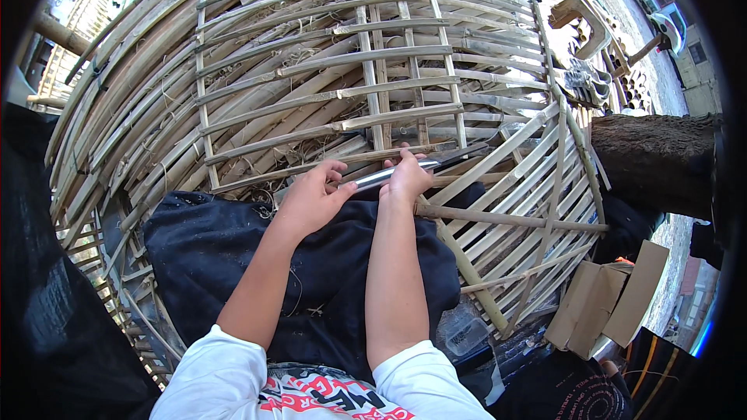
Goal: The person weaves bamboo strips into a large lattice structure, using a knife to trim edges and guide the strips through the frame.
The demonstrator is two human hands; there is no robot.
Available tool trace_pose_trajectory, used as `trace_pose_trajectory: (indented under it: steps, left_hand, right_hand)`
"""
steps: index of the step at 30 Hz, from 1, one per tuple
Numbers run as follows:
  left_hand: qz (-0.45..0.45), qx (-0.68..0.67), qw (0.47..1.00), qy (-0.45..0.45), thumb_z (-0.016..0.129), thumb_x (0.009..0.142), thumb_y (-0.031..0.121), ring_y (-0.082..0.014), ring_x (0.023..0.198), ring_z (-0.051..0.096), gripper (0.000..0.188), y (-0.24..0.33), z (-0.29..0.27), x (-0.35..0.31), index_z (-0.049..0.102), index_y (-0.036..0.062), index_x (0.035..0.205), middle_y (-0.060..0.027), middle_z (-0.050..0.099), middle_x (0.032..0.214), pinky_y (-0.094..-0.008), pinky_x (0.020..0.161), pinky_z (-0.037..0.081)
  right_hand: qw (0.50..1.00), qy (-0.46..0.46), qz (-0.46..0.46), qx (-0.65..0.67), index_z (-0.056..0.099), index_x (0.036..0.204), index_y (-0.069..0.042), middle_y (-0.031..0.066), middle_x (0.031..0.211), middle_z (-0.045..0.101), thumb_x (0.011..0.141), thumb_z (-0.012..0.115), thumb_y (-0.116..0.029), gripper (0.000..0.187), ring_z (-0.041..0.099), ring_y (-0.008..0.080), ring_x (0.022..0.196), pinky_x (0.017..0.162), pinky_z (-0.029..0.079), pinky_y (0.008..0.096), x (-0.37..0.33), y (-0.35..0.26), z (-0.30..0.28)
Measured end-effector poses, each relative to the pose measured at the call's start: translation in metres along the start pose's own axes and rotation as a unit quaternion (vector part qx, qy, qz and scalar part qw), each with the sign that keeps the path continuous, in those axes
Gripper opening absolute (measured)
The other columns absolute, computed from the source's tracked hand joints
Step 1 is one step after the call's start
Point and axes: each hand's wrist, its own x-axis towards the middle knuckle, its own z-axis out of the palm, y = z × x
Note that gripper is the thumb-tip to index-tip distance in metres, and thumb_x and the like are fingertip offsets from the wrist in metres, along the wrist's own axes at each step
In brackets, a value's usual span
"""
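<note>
My right hand (pixel 408 177) is closed on a knife (pixel 375 180) with a shiny metal handle; its dark, narrow blade points off to the right. At the handle's left end is my left hand (pixel 310 201), its fingers curled and its thumb by the metal. What those fingers grip, if anything, is hidden. Just beyond both hands lies the near slat of a bamboo lattice (pixel 408 115), made of long split strips crossed by thin uprights. A dark cloth (pixel 226 253) covers my lap beneath the forearms.
Stacked bamboo strips (pixel 148 101) curve along the left. More slats (pixel 537 218) fan out on the right, crossed by a round pole (pixel 513 218). A thick log (pixel 654 159) lies beyond them. An open cardboard box (pixel 595 303) and a clear plastic container (pixel 464 334) sit at the lower right.
</note>
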Motion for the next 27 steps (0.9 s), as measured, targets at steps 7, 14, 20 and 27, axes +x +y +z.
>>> trace_pose_trajectory:
  steps: [7, 14, 20, 27]
  left_hand:
    - [0.133, 0.205, 0.947, 0.211, 0.065, 0.086, 0.040, -0.0263, 0.088, 0.068, 0.042, 0.057, -0.028, 0.106, 0.067, 0.0052, 0.109, -0.0123, 0.071, 0.093, -0.0393, 0.082, 0.051]
    - [-0.036, 0.350, 0.923, 0.154, 0.055, 0.089, 0.055, -0.0321, 0.103, 0.066, 0.055, 0.081, -0.025, 0.166, 0.070, 0.0055, 0.108, -0.0169, 0.070, 0.106, -0.0483, 0.092, 0.046]
    - [-0.052, 0.302, 0.936, 0.172, 0.061, 0.084, 0.055, -0.0330, 0.099, 0.068, 0.054, 0.076, -0.005, 0.180, 0.072, 0.0044, 0.100, -0.0197, 0.070, 0.102, -0.0464, 0.083, 0.053]
    - [0.003, 0.274, 0.930, 0.244, 0.064, 0.084, 0.050, -0.0356, 0.088, 0.070, 0.047, 0.056, 0.005, 0.183, 0.074, 0.0044, 0.090, -0.0200, 0.071, 0.088, -0.0461, 0.077, 0.055]
  right_hand:
    - [1.000, -0.022, 0.008, 0.010, 0.048, 0.094, -0.008, 0.0051, 0.093, 0.055, 0.083, 0.064, -0.002, 0.020, 0.060, 0.0160, 0.081, 0.055, 0.055, 0.0331, -0.013, -0.008, -0.012]
    - [0.983, -0.175, 0.031, 0.049, 0.050, 0.089, -0.010, 0.0097, 0.105, 0.062, 0.083, 0.065, -0.002, 0.018, 0.067, 0.0195, 0.084, 0.054, 0.054, 0.0321, -0.031, -0.043, -0.013]
    - [0.976, -0.204, -0.007, -0.080, 0.051, 0.092, -0.006, 0.0146, 0.118, 0.061, 0.081, 0.069, -0.004, 0.022, 0.067, 0.0210, 0.088, 0.051, 0.055, 0.0304, -0.016, -0.003, 0.008]
    - [0.975, -0.178, -0.035, -0.127, 0.051, 0.095, -0.001, 0.0059, 0.082, 0.056, 0.078, 0.072, -0.006, 0.027, 0.057, 0.0129, 0.064, 0.051, 0.051, 0.0282, -0.023, -0.002, 0.016]
